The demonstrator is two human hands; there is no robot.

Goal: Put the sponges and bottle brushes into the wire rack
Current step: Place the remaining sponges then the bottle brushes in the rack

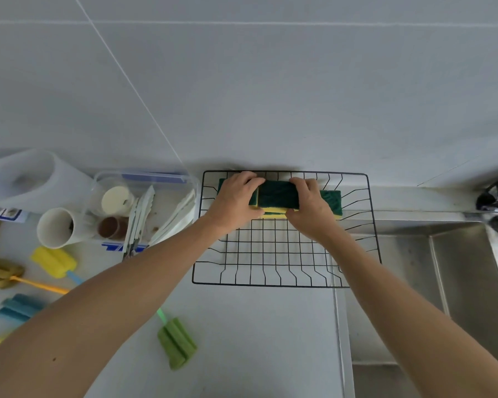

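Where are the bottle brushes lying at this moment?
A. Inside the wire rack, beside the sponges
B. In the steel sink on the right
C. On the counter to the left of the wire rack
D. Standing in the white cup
C: the yellow brush, blue brush and green brush all lie on the counter, left of the wire rack, which holds only the sponges.

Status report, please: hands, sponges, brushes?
Both hands, left and right, grip sponges inside wire rack. Bottle brushes on counter. Nothing blocking.

One wire rack [288, 254]; four bottle brushes [177, 343]; two cups [56, 228].
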